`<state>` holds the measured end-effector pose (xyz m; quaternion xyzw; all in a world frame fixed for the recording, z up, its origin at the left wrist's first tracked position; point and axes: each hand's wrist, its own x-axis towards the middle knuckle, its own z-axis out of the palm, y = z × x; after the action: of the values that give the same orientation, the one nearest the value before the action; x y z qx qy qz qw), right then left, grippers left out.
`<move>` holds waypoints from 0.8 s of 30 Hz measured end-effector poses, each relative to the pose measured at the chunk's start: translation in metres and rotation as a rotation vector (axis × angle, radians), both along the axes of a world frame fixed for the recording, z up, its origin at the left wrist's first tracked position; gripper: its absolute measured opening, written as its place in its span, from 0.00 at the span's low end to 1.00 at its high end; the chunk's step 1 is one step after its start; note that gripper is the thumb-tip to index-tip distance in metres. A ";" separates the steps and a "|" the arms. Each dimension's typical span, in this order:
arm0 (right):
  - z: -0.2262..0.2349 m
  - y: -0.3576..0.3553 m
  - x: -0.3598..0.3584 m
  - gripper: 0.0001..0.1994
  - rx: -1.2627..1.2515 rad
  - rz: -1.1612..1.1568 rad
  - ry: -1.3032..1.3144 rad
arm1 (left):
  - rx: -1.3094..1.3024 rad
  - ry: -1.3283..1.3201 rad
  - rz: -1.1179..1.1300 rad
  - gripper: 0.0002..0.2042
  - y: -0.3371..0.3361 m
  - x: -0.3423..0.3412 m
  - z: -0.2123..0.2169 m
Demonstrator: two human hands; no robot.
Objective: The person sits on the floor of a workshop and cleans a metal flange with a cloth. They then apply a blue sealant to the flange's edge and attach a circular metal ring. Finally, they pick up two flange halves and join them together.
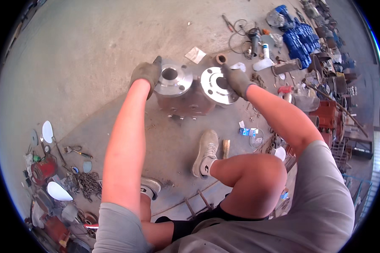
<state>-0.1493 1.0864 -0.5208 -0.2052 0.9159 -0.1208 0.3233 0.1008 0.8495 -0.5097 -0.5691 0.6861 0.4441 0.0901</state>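
In front of my feet stands a red-brown metal body (185, 104) with two bright machined flanges on top. My gloved left hand (146, 75) grips the outer edge of the left flange (182, 81), which has a round central bore and bolt holes. The right flange (210, 87) looks tilted. My gloved right hand (238, 81) is closed over its right edge, the fingertips partly covering the face near the bore. Whether the right flange is fixed to the body, I cannot tell. Just beyond it sits a small brown ring (221, 59).
A paper sheet (195, 55) lies behind the flanges. At the right are an angle grinder (254, 41) with its cord, a white bottle (266, 51), blue castings (300, 42) and a short pipe (287, 66). Chain (88, 185) and tools lie at the left, near my shoes (207, 152).
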 end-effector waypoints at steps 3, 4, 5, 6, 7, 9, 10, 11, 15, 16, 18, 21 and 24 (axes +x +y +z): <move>0.029 -0.034 0.013 0.37 -0.069 -0.162 -0.215 | 0.082 -0.043 0.033 0.37 -0.021 -0.001 -0.002; 0.013 -0.024 -0.010 0.37 0.007 -0.052 -0.055 | 0.079 -0.036 0.014 0.37 -0.018 -0.011 0.003; 0.018 -0.028 -0.005 0.36 -0.022 0.013 0.001 | 0.073 -0.050 0.021 0.37 -0.019 -0.009 0.007; 0.024 -0.025 0.007 0.36 -0.051 0.077 0.057 | 0.063 -0.076 -0.012 0.37 -0.020 -0.007 0.002; 0.038 -0.027 0.012 0.35 0.014 0.015 0.038 | 0.083 -0.083 0.032 0.38 -0.012 -0.007 0.014; 0.044 -0.021 0.017 0.32 0.069 -0.102 -0.027 | 0.096 -0.068 0.080 0.37 0.001 -0.004 0.019; 0.032 -0.009 0.017 0.32 0.014 -0.145 -0.047 | 0.091 -0.053 0.095 0.38 0.007 -0.003 0.022; 0.033 -0.004 0.023 0.31 -0.040 -0.186 -0.067 | 0.086 -0.039 0.114 0.38 0.013 0.003 0.021; 0.052 0.016 0.054 0.31 -0.022 -0.278 0.085 | 0.095 -0.016 0.198 0.39 0.043 0.020 0.029; 0.046 0.025 0.066 0.32 -0.033 -0.348 0.080 | 0.136 0.088 0.296 0.40 0.051 0.033 0.015; 0.027 0.053 0.104 0.34 -0.046 -0.481 0.063 | 0.149 0.117 0.419 0.40 0.076 0.066 -0.024; 0.027 0.093 0.162 0.35 -0.162 -0.952 -0.068 | 0.275 0.151 0.495 0.41 0.091 0.073 -0.008; 0.012 0.108 0.201 0.28 -0.504 -1.216 -0.156 | 0.329 0.111 0.484 0.39 0.100 0.094 -0.008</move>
<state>0.0519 1.1949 -0.5088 0.2885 0.7859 -0.5070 0.2051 0.1952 0.9499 -0.5176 -0.6688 0.4533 0.5882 0.0350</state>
